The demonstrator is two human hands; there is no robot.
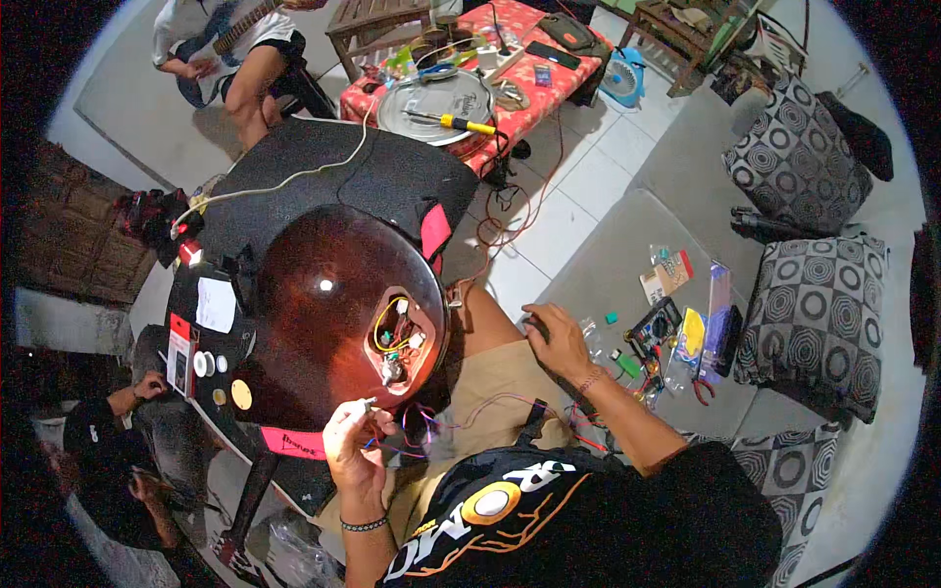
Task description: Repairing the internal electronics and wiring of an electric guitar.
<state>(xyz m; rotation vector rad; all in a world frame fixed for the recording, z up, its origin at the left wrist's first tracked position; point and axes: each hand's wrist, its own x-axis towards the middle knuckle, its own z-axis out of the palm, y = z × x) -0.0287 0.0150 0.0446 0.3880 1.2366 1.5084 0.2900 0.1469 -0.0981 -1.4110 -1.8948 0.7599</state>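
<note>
A glossy dark-brown guitar body lies back side up on a black padded case, by my lap. Its control cavity is uncovered, with yellow, red and green wires and small parts inside. Beside the cavity, at the body's near edge, my left hand pinches a small metal-tipped part; its exact kind is unclear. Thin purple and blue wires run near those fingers and across my lap. To the right, my right hand holds nothing, fingers apart, between my knee and the items on the grey sofa.
Pliers, a multimeter and small packets lie on the sofa. A yellow soldering iron rests on a round lid on the red table. Solder spools sit left. One person plays guitar; another sits lower left.
</note>
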